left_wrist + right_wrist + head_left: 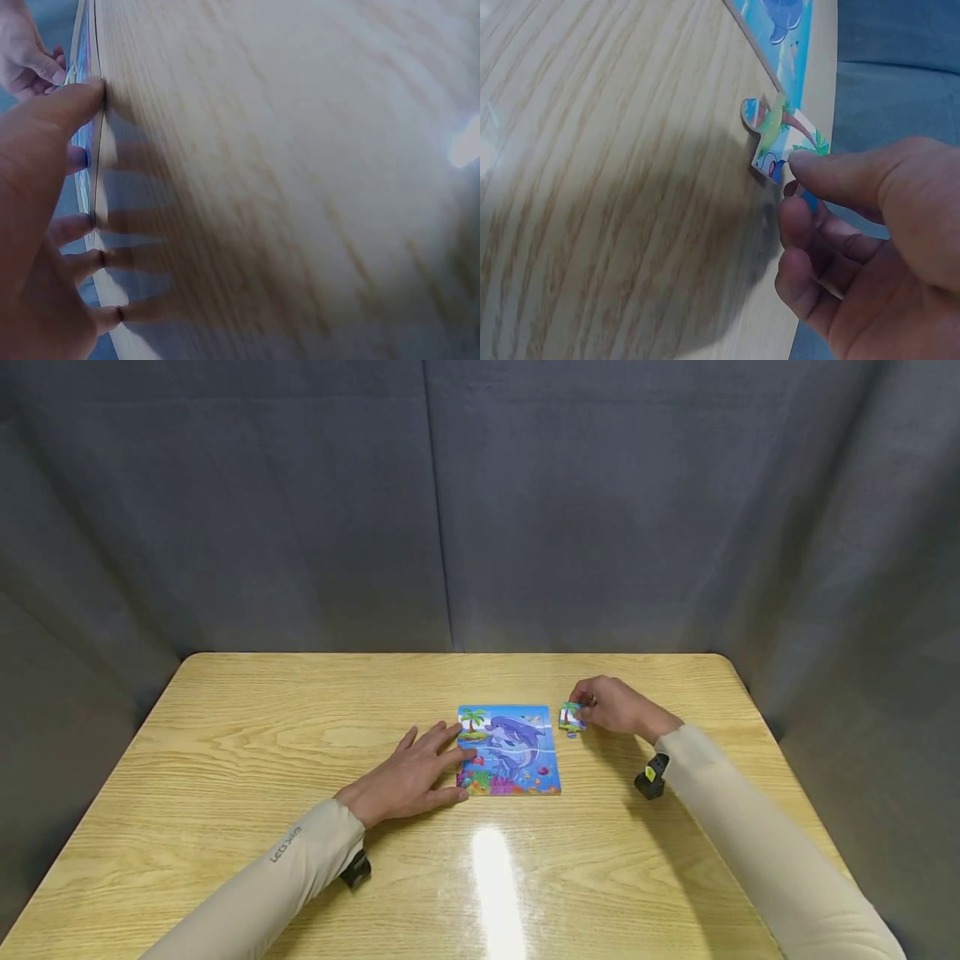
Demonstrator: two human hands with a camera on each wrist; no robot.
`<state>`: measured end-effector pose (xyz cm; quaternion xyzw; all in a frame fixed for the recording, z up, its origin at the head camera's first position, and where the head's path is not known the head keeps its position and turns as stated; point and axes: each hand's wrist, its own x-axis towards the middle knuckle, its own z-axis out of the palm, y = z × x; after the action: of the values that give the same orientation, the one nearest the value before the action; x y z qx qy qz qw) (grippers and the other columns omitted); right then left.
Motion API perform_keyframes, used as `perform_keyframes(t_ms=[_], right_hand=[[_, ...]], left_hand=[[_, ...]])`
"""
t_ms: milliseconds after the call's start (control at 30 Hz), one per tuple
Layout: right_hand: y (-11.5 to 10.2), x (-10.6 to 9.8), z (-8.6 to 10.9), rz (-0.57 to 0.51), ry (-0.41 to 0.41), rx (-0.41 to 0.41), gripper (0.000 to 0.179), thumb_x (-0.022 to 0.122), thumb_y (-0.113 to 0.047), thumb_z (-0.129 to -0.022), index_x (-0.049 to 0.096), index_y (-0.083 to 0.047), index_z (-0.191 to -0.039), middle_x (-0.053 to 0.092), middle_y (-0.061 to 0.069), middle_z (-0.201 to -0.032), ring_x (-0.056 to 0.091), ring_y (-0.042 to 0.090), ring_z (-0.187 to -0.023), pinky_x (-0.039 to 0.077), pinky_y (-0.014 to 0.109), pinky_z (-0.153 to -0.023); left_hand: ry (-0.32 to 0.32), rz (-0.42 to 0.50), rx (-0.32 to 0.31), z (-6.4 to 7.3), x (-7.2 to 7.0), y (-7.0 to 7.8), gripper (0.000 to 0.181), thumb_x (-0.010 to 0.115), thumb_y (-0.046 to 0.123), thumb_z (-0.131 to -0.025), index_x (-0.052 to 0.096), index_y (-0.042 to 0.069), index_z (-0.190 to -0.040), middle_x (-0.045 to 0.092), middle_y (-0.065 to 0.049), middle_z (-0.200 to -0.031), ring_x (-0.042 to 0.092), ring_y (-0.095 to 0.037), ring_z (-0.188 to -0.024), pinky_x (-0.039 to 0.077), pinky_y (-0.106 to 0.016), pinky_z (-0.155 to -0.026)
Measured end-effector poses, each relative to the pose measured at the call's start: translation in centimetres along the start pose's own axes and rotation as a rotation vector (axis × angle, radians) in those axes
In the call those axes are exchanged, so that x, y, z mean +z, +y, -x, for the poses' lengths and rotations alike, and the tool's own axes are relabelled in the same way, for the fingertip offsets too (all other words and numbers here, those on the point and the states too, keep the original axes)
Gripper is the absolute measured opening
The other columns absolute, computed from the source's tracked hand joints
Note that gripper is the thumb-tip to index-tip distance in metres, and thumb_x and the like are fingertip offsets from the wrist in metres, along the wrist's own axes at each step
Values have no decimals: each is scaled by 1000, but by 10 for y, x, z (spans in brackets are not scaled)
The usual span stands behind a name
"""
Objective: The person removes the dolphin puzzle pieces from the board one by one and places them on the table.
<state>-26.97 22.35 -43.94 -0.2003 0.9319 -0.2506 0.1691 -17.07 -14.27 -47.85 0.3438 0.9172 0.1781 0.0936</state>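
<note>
A square dolphin jigsaw puzzle (513, 768) lies flat on the table, with a palm tree in its upper left corner. My left hand (411, 774) rests at its left side, fingers spread, the fingertips right on the puzzle's edge. To the right of the puzzle, my right hand (611, 704) pinches a jigsaw piece (570, 717) between thumb and fingers. In the right wrist view the jigsaw piece (776, 135) carries a palm trunk, green ground and a bit of blue, with a rounded tab sticking out. Part of it is hidden behind my thumb.
The wooden table (300, 710) has rounded far corners and a bright light reflection near its front. Grey curtains (300, 510) hang behind it and at both sides. A black wrist camera (652, 777) hangs below my right sleeve, another (356, 869) below the left.
</note>
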Motion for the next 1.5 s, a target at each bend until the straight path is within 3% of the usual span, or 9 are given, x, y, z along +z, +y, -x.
perform_keyframes(t_ms=[433, 800, 1033, 1267, 1500], right_hand=[[-1, 7, -8, 77, 15, -23, 22, 67, 3, -100, 74, 4, -121, 74, 20, -113, 66, 28, -101, 56, 46, -91], [0, 13, -8, 34, 51, 8, 21, 66, 3, -101, 72, 1, -120, 72, 20, -113, 62, 27, -98, 52, 42, -88], [1, 19, -8, 83, 65, -23, 24, 63, 4, -102, 70, 3, -125, 68, 23, -123, 65, 35, -114, 57, 51, -99], [1, 21, -8, 95, 103, -25, 24, 66, 2, -101, 71, 2, -124, 67, 21, -121, 64, 31, -109, 57, 50, -98], [-10, 23, -8, 91, 104, -90, 25, 69, -2, -101, 70, 1, -126, 65, 19, -122, 66, 33, -112, 57, 51, -100]], left_hand=[[5, 7, 1, 1, 0, 0, 61, 60, 48, -108, 50, 20, -161, 26, -20, -177, 18, -45, -166, 15, -76, -128], [-3, 4, 0, 1, 2, -1, 62, 59, 49, -108, 48, 21, -162, 24, -19, -177, 18, -44, -166, 14, -75, -129], [0, 6, -3, 3, 2, -1, 61, 59, 49, -108, 50, 21, -161, 25, -19, -177, 18, -45, -166, 14, -76, -129], [7, 10, -1, 4, 3, -1, 61, 60, 48, -108, 50, 20, -161, 25, -20, -177, 18, -45, -166, 15, -76, -129], [3, 16, -1, 3, 3, -2, 60, 59, 48, -108, 50, 21, -161, 24, -20, -177, 17, -45, -166, 14, -76, -129]])
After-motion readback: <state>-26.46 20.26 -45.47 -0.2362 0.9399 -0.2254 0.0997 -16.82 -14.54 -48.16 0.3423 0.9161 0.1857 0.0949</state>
